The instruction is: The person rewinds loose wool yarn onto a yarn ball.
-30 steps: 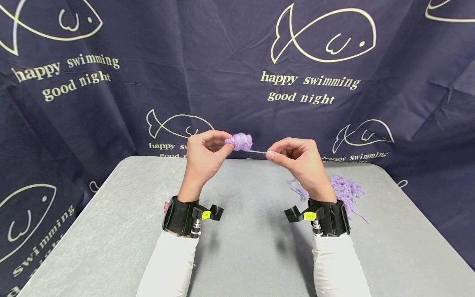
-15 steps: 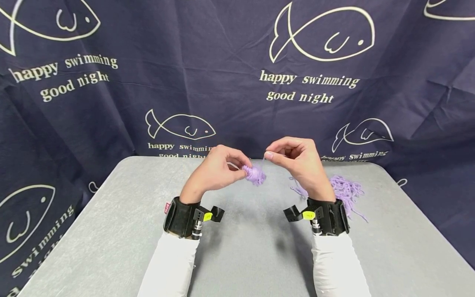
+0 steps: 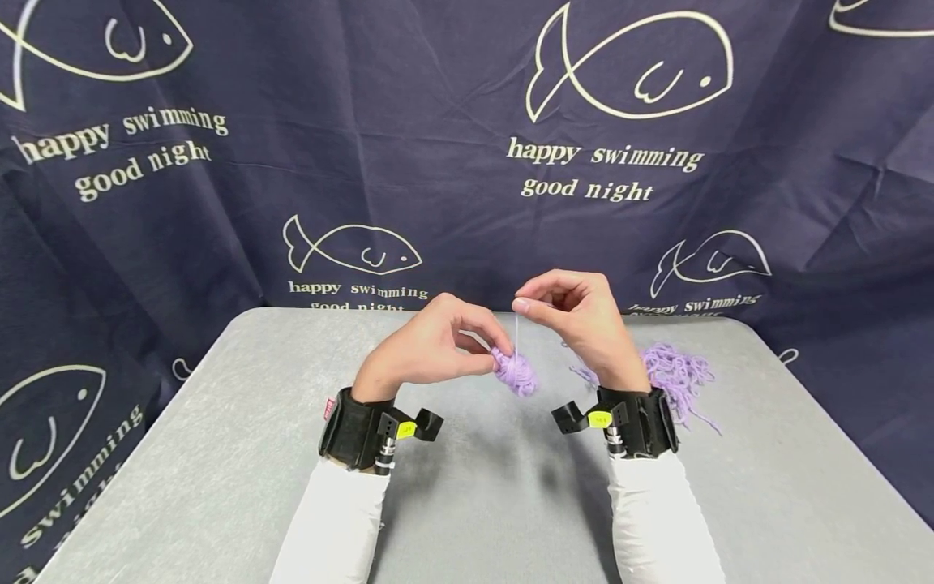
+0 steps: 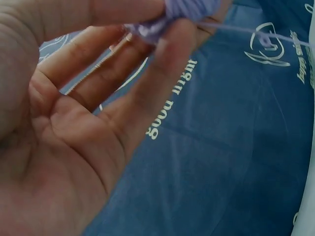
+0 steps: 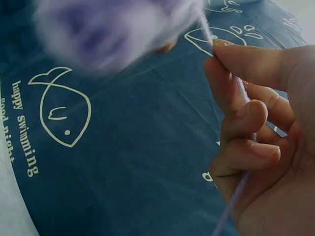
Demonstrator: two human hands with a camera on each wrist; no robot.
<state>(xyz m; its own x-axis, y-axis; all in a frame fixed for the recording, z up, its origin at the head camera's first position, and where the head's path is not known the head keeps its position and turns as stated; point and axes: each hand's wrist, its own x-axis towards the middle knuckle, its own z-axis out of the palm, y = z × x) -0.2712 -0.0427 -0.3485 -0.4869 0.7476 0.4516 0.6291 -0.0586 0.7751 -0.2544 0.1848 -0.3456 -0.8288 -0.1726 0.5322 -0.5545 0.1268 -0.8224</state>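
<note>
The left hand (image 3: 430, 349) pinches a little purple yarn ball (image 3: 515, 372) at frame centre, held above the grey tabletop (image 3: 219, 454). The right hand (image 3: 576, 316) sits just above and right of it, fingertips clamped on the yarn strand (image 3: 516, 332) — which runs nearly straight up from the ball. A loose yarn pile (image 3: 674, 375) lies right of centre, with a fish-print backdrop (image 3: 292, 162) behind.

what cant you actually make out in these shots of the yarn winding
- Yarn ball: blurred in the right wrist view, too close to the lens.
- Yarn ball in the left wrist view: cut off by the top edge, partly behind fingers.
- Loose yarn pile: head view, near part hidden behind the right hand and wrist.
</note>
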